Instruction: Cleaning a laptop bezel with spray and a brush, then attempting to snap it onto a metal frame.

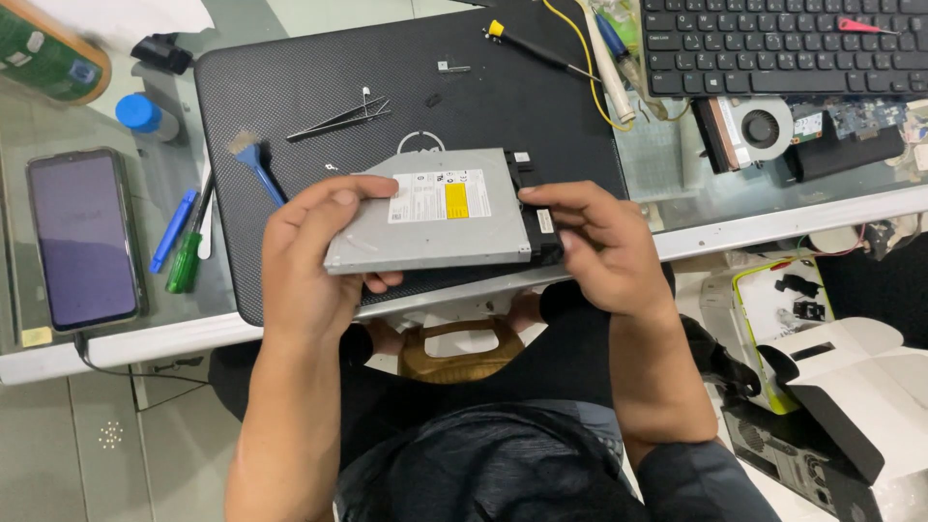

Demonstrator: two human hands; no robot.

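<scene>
Glass desk (677, 184), flat metal drive (435, 227)

View: one camera on my head.
Facing: steeply down, over my lap and the desk (116, 338) edge.
Nearness: close; my hands fill frame centre.

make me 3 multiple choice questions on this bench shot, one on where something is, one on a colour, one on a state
1. Where does the phone lie?
A. left of the closed laptop
B. on the keyboard
C. in the white box

2. What colour is the brush handle?
A. red
B. blue
C. white

3. How is the optical drive held?
A. flat on the laptop, untouched
B. in one hand only
C. lifted between both hands

Answers: 1 A, it rests on the glass left of the laptop. 2 B, the handle is blue. 3 C, the left hand and right hand grip opposite ends.
</scene>
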